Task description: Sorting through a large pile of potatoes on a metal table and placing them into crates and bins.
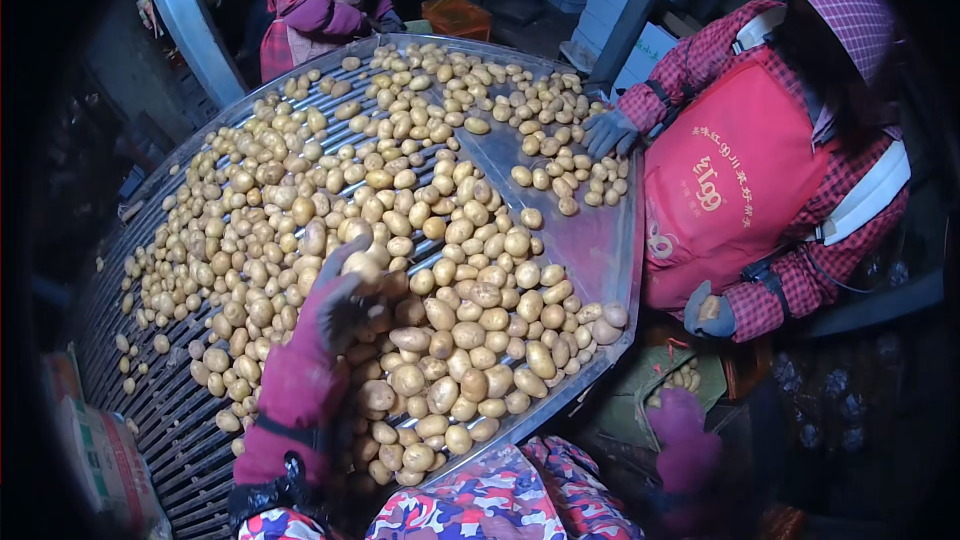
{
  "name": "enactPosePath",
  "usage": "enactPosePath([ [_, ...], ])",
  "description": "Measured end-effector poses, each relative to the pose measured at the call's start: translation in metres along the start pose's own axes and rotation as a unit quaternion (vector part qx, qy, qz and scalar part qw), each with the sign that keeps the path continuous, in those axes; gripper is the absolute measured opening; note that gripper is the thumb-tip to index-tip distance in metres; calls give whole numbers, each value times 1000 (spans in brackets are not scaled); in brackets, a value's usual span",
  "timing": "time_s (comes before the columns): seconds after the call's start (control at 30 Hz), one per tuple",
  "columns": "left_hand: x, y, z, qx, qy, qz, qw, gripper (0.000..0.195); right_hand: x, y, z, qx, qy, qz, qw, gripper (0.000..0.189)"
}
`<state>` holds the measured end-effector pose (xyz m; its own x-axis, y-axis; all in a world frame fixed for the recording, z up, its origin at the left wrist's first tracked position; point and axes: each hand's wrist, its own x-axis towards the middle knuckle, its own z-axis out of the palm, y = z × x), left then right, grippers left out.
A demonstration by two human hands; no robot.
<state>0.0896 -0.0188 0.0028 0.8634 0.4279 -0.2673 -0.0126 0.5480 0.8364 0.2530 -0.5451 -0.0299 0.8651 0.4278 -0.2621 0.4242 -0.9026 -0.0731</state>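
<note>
Potatoes lie in a thick layer over a slatted metal sorting table. My left hand, in a grey glove below a magenta sleeve, is raised over the middle of the layer with a potato between its thumb and fingers. My right hand, blurred and in a purplish glove or sleeve end, is low at the right, beside the mouth of a green sack that has potatoes in it. Whether this hand holds anything cannot be made out.
A co-worker in a red apron stands at the right edge, one gloved hand on the table, the other holding a potato. Another person bends at the far side near an orange crate. A metal post rises behind the table.
</note>
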Motion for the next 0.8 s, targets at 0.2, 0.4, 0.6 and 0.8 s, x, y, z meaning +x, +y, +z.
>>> enactPosePath([
  [0.2, -118, -18, -3, -246, 76, 27, 966, 73, 39, -133, -30, 156, 157, -244, 944, 37],
  [0.4, -169, -65, -20, 44, 178, 139, 973, 25, 86, -277, -16, 71, 114, -443, 886, 50],
  [0.6, -209, -61, -32, 15, 218, 109, 970, 18, 112, -271, -1, 44, 82, -527, 845, 46],
  [0.8, -201, -70, -52, 56, 227, 87, 968, 24, 149, -276, -32, 14, -19, -407, 913, 38],
])
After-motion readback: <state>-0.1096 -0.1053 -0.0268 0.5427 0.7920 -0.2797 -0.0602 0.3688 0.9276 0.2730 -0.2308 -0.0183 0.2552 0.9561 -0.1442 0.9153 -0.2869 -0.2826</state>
